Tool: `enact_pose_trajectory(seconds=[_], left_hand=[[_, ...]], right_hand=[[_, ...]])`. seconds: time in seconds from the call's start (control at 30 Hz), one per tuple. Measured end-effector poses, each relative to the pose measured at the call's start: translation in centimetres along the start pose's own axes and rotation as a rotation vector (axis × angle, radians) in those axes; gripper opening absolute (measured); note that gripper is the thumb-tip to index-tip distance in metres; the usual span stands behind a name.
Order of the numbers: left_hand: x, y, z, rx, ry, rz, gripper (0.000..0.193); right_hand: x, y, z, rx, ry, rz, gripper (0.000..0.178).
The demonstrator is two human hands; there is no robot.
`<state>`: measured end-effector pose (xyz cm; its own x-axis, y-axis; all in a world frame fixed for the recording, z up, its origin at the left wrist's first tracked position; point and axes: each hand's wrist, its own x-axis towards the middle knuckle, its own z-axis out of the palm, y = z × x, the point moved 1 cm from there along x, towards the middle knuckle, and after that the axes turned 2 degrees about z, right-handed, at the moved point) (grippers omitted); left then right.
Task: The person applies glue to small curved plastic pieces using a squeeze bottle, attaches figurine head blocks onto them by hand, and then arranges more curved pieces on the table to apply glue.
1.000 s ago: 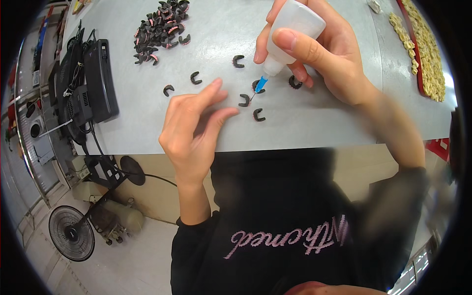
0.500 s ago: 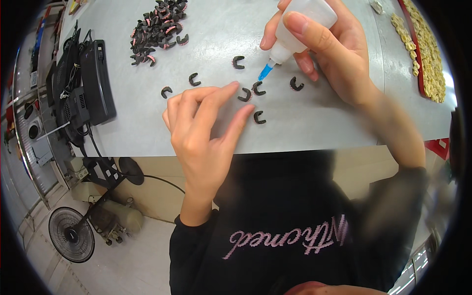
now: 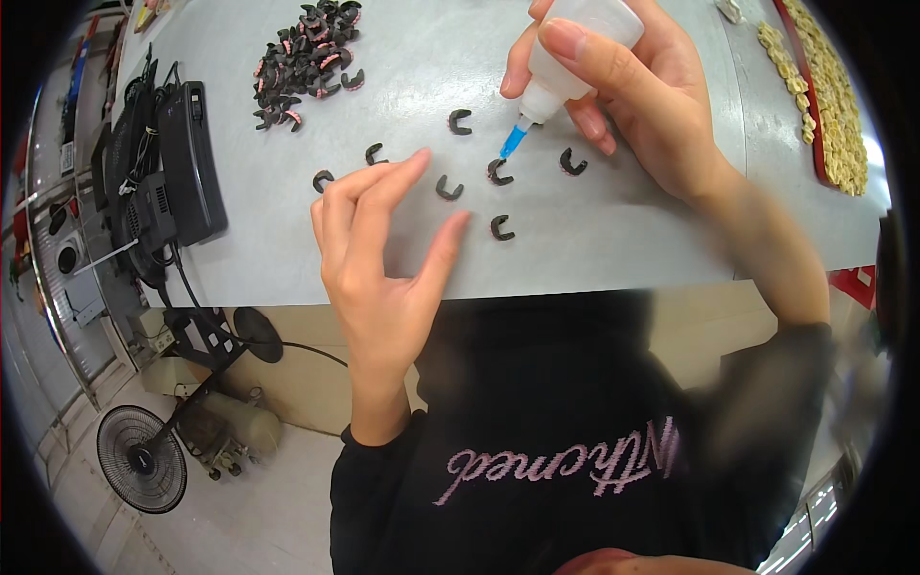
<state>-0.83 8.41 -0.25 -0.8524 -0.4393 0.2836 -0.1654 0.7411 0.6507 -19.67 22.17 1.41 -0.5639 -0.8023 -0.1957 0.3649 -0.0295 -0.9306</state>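
My right hand (image 3: 642, 91) is wrapped round a white squeeze bottle (image 3: 585, 48), tilted downward. Its blue dispensing tip (image 3: 514, 142) meets or hovers just over a small black U-shaped piece (image 3: 499, 173) on the table. Thumb and fingers apart, my left hand (image 3: 379, 240) holds nothing. Between its fingertips and the tip lies another U-shaped piece (image 3: 449, 188), touched by neither hand. More such pieces are spread around, one (image 3: 502, 228) nearer me, one (image 3: 572, 162) to the right and one (image 3: 460, 122) farther back. Two at the left are partly covered by my left hand.
A heap of black U-shaped pieces with pink edges (image 3: 309, 57) lies at the far left of the grey table (image 3: 594, 249). Black boxes with cables (image 3: 192, 158) stand at the left edge. A red-rimmed tray of yellowish pieces (image 3: 834, 115) is at the right. A fan (image 3: 142, 458) stands below.
My left hand has drawn back to the left. One U-shaped piece has shifted left and turned, away from the piece under the bottle tip. The bottle has moved slightly left.
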Motion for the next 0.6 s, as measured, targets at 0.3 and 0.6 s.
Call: enact_pose_trajectory(seconds=[0.3,0.6], left_hand=[[-0.3,-0.4,0.6,-0.011,0.062,0.01,0.046],[0.0,-0.6,0.5,-0.024,0.027,0.053,0.048]], right_hand=[[0.2,0.2,0.9,-0.042,0.004,-0.025,0.024],[3.7,3.8,-0.2,-0.316,-0.524,-1.144,0.029]])
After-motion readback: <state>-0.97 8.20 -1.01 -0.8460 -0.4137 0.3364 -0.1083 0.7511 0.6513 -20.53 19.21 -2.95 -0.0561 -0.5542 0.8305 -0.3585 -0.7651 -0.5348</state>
